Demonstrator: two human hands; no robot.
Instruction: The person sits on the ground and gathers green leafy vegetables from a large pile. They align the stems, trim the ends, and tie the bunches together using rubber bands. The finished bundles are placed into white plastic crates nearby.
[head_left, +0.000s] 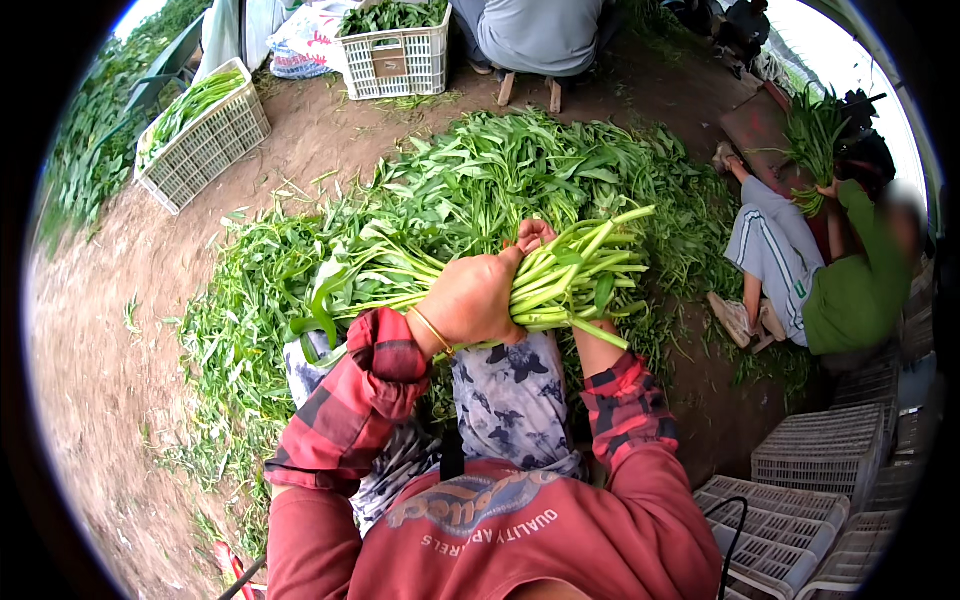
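Note:
A bundle of green leafy stalks (577, 277) lies sideways above my knees, its cut stem ends to the right and its leaves to the left. My left hand (476, 296), with a thin gold-coloured bangle at the wrist, is closed around the stems. On the far side of the bundle, the fingers of my right hand (536, 234) show curled near a bit of orange-red; the stalks hide the rest of that hand, so its hold is unclear. A wide heap of loose leafy greens (510, 161) spreads over the ground in front of and beside my legs.
Plastic crates of greens stand at the far left (202, 142) and far middle (397, 64), beside a printed white sack (307, 41). Another person sits on a low wooden stool (553, 94) beyond the heap. At right, a person in green holds a bunch (814, 142). Crates (780, 525) are stacked lower right.

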